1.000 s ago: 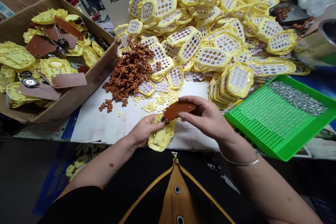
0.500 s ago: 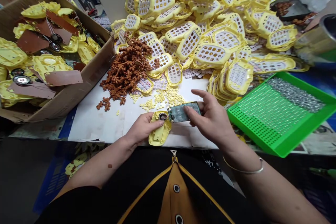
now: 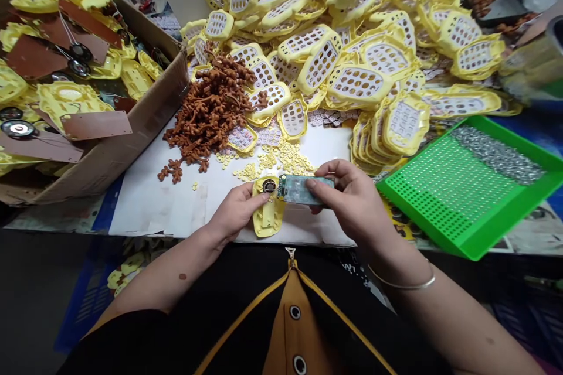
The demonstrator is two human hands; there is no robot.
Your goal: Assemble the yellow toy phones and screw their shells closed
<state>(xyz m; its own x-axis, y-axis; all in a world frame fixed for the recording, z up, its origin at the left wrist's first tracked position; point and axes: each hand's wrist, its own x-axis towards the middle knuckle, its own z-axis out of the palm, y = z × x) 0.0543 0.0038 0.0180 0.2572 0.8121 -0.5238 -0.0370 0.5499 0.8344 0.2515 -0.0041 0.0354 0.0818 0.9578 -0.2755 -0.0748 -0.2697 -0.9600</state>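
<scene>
My left hand (image 3: pixel 235 209) is closed on a yellow plastic housing (image 3: pixel 268 217), its thumb near a small round speaker (image 3: pixel 269 186) at the upper end. Between the thumb and fingers of my right hand (image 3: pixel 347 190) is a green circuit board (image 3: pixel 301 189), held flat with its left end at the housing's right edge. Whether board and housing touch, I cannot tell. Small yellow button pieces (image 3: pixel 290 158) and a heap of brown plastic parts (image 3: pixel 211 108) lie just beyond my hands on the white work surface (image 3: pixel 145 205).
At left stands a cardboard box (image 3: pixel 145 94) of yellow housings with brown boards and speakers. Yellow perforated covers (image 3: pixel 308 41) are piled along the back, some stacked (image 3: pixel 396 129) at right. A green tray (image 3: pixel 448 187) with small metal screws sits at the right.
The view has shifted slightly. My right index finger, raised before, has come down onto the board. The housing has turned more upright, showing its inside more fully.
</scene>
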